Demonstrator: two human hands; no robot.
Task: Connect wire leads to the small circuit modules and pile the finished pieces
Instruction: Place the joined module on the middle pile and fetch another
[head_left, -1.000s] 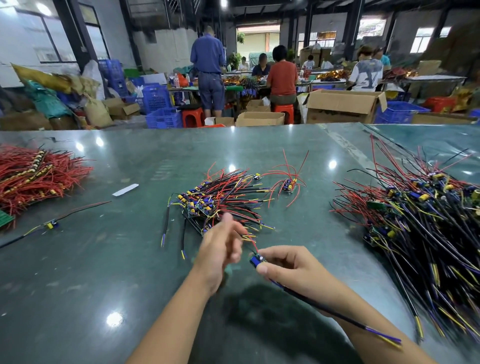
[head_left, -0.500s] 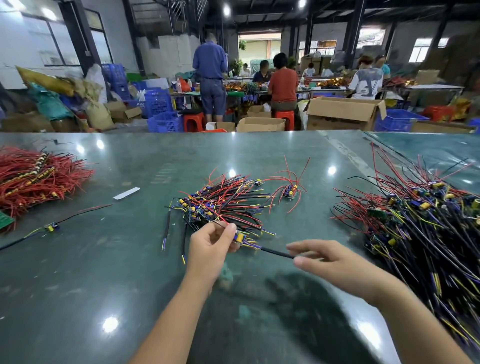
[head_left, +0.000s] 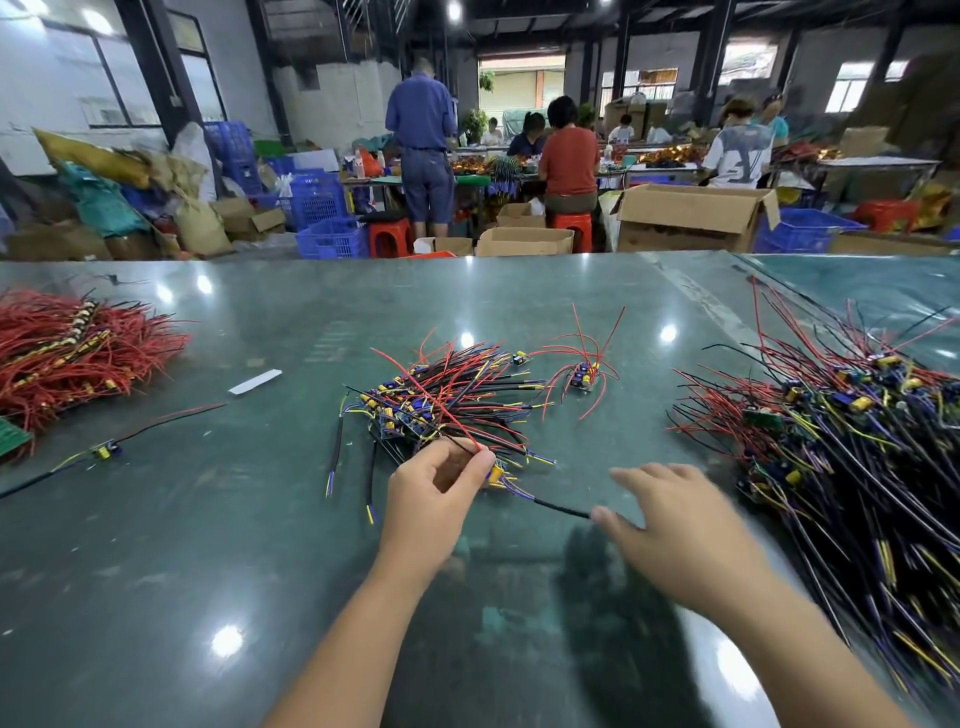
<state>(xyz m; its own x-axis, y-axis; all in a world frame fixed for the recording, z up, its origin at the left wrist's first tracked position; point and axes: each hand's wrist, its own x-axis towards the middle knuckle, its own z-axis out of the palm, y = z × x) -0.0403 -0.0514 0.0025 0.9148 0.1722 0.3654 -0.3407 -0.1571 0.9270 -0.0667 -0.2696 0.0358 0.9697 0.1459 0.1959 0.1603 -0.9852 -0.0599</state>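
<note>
Dark green glossy tabletop (head_left: 218, 545) with white light reflections. Centre pile (head_left: 447, 400): red and black wires with yellow and blue tips on blue and yellow modules; left heap (head_left: 67, 353): red wires with yellow-black parts; right heap (head_left: 852, 447): mostly black leads, some red, with yellow ends. White strip (head_left: 255, 381); behind the tabletop, blue crates (head_left: 317, 200), red stools (head_left: 390, 236) and brown boxes (head_left: 691, 218).
</note>
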